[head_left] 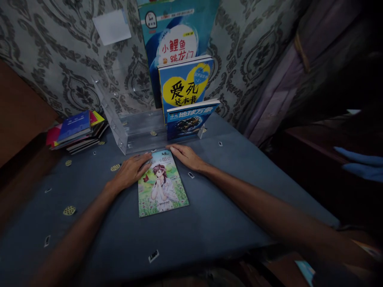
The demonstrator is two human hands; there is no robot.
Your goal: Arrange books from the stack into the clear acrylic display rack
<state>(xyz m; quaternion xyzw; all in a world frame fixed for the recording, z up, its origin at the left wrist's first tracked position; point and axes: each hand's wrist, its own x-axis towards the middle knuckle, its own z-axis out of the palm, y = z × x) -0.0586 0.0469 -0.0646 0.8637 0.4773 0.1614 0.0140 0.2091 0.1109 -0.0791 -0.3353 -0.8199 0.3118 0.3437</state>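
A slim book (pixel 164 187) with a drawn figure in a green meadow on its cover lies face up on the table. My left hand (pixel 131 170) rests at its upper left edge, fingers stretched out, with the fingertips at the top corner and the thumb over the cover's edge. Across from it, my right hand (pixel 188 157) lies at the upper right corner, fingers extended and touching the book's edge. Just beyond the hands stands a clear stepped rack (pixel 140 140). Three books stand on its right side: a dark blue one (pixel 191 121), a blue-yellow one (pixel 184 85) and a tall teal one (pixel 179 24).
Left of the rack is a stack of books (pixel 74 129), a blue one near the top. Stickers and yellow patches dot the grey-blue tablecloth (pixel 233 199). Patterned wallpaper (pixel 248 52) and a purple curtain (pixel 275 91) stand behind. Blue finger-like shapes (pixel 362 163) show at the right edge.
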